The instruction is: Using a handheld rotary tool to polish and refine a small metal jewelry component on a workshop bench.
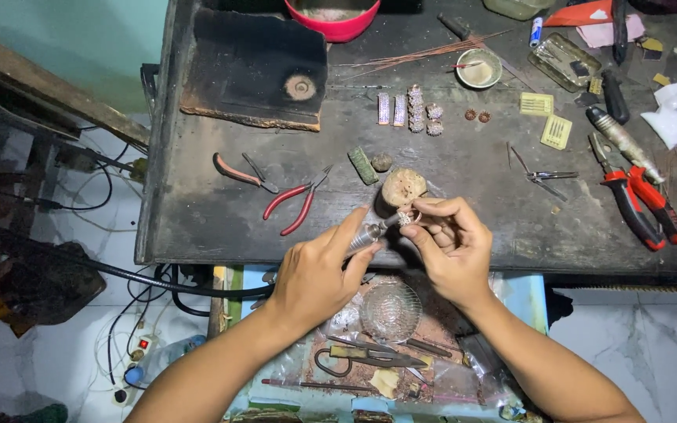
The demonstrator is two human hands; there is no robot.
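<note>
**Head view: small sparkling ring met the rotary tool at the bench edge**

My left hand [315, 270] was closed round a slim metal rotary handpiece [368, 235], its tip touching a small silvery stone-set ring [407, 218]. My right hand [452, 247] pinched that ring between thumb and fingertips, just in front of a round pitted wooden peg [403, 188] on the dark scarred workbench [472, 180]. I judged the grip thin: a slipping tip could have nicked my fingers or flicked the ring away. It looked tiny, pale, glittering.
</note>
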